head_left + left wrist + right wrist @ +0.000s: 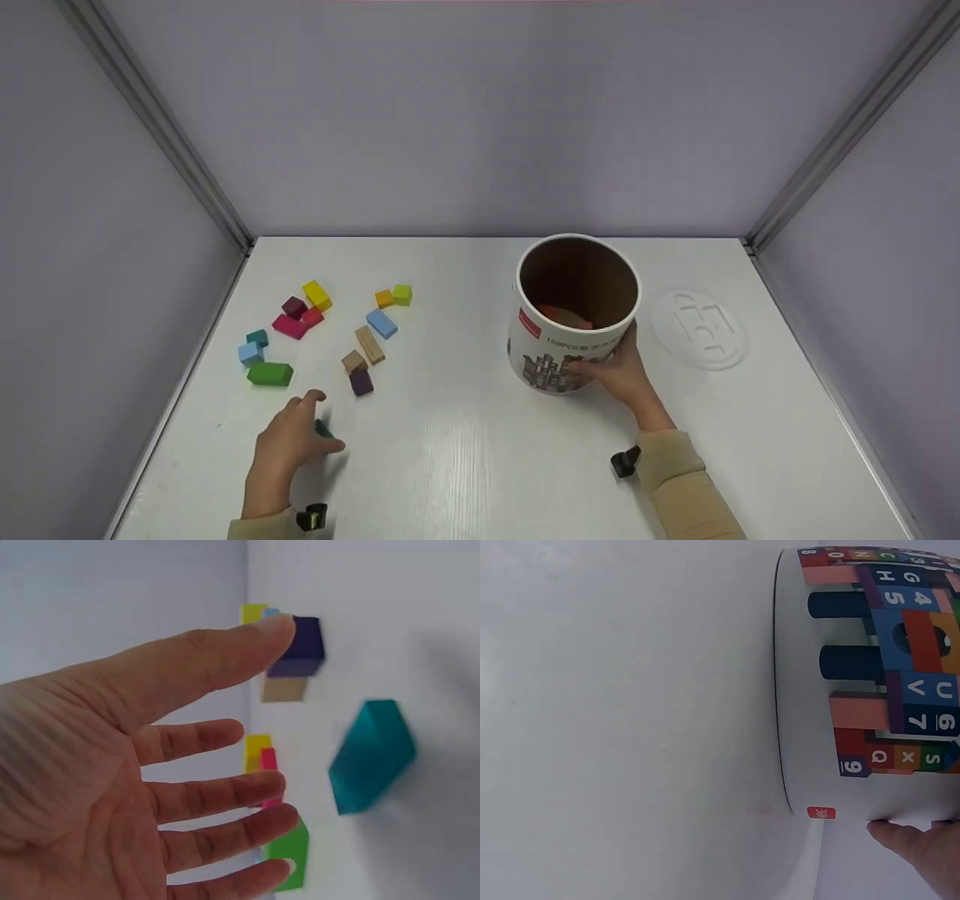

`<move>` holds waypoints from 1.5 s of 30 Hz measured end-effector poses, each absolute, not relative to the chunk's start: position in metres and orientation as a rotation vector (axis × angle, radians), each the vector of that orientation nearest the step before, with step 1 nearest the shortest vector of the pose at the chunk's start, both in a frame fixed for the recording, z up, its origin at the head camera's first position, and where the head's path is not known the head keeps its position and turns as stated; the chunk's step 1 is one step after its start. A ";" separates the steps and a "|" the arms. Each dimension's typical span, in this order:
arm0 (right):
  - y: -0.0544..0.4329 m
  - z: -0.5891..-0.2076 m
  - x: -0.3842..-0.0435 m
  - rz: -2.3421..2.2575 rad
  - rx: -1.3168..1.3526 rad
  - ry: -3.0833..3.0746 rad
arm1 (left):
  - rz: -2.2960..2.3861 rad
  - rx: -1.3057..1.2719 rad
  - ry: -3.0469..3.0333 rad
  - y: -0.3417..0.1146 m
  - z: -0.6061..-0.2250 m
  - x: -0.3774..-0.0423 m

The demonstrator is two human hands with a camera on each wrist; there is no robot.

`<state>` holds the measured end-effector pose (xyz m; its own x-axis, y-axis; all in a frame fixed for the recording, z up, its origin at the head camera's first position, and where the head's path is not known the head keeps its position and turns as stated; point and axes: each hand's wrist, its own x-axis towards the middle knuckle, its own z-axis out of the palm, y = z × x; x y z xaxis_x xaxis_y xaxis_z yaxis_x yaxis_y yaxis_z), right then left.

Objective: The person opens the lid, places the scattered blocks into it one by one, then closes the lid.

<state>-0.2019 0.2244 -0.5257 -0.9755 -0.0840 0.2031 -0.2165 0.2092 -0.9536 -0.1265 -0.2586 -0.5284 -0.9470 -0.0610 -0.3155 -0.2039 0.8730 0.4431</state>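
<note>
My left hand (289,437) hovers over the front left of the table, thumb and fingers spread. Below it is a teal block (373,756), partly hidden by the hand in the head view and apart from the fingers in the left wrist view. My right hand (621,375) grips the lower right side of a white cardboard bucket (551,352), thumb across its printed front. Some reddish pieces (568,317) show inside the bucket. Printed letter and number blocks (915,690) cover its side in the right wrist view.
Several coloured blocks lie at the left, among them a green block (270,373), a yellow block (317,295) and a dark purple block (361,382). A blue block (382,323) lies nearer the middle. A clear round lid (701,330) lies right of the bucket. Walls enclose the table.
</note>
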 end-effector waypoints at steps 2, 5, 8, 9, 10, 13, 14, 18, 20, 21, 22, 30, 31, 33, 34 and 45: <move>0.225 -0.526 -0.202 1.892 0.294 -2.359 | 0.698 -0.219 2.709 -0.262 -0.533 -0.125; 0.225 -0.525 -0.202 1.896 0.293 -2.368 | 0.713 -0.236 2.666 -0.265 -0.538 -0.123; 0.226 -0.529 -0.204 1.905 0.300 -2.363 | 0.728 -0.240 2.648 -0.266 -0.542 -0.123; 0.227 -0.533 -0.206 1.913 0.307 -2.355 | 0.733 -0.239 2.646 -0.266 -0.543 -0.123; 0.228 -0.537 -0.208 1.918 0.308 -2.348 | 0.738 -0.237 2.644 -0.267 -0.544 -0.124; 0.231 -0.549 -0.213 1.920 0.306 -2.336 | 0.760 -0.221 2.647 -0.267 -0.546 -0.126; 0.232 -0.552 -0.215 1.917 0.308 -2.335 | 0.771 -0.215 2.647 -0.267 -0.546 -0.127; 0.234 -0.558 -0.217 1.896 0.310 -2.328 | 0.807 -0.206 2.644 -0.267 -0.547 -0.130; 0.235 -0.559 -0.217 1.895 0.317 -2.323 | 0.815 -0.207 2.640 -0.266 -0.548 -0.131; 0.235 -0.559 -0.217 1.897 0.316 -2.318 | 0.815 -0.207 2.640 -0.266 -0.549 -0.131; 0.235 -0.559 -0.217 1.901 0.314 -2.316 | 0.814 -0.209 2.641 -0.266 -0.549 -0.131; 0.232 -0.553 -0.216 1.892 0.298 -2.345 | 0.834 -0.228 2.658 -0.267 -0.549 -0.132; 0.231 -0.548 -0.214 1.890 0.302 -2.349 | 0.834 -0.231 2.663 -0.267 -0.549 -0.132; 0.228 -0.540 -0.210 1.888 0.308 -2.352 | 0.833 -0.242 2.672 -0.267 -0.546 -0.132; 0.227 -0.535 -0.208 1.887 0.311 -2.355 | 0.829 -0.245 2.682 -0.267 -0.545 -0.132; 0.226 -0.535 -0.206 1.867 0.288 -2.372 | 0.783 -0.190 2.851 -0.258 -0.519 -0.133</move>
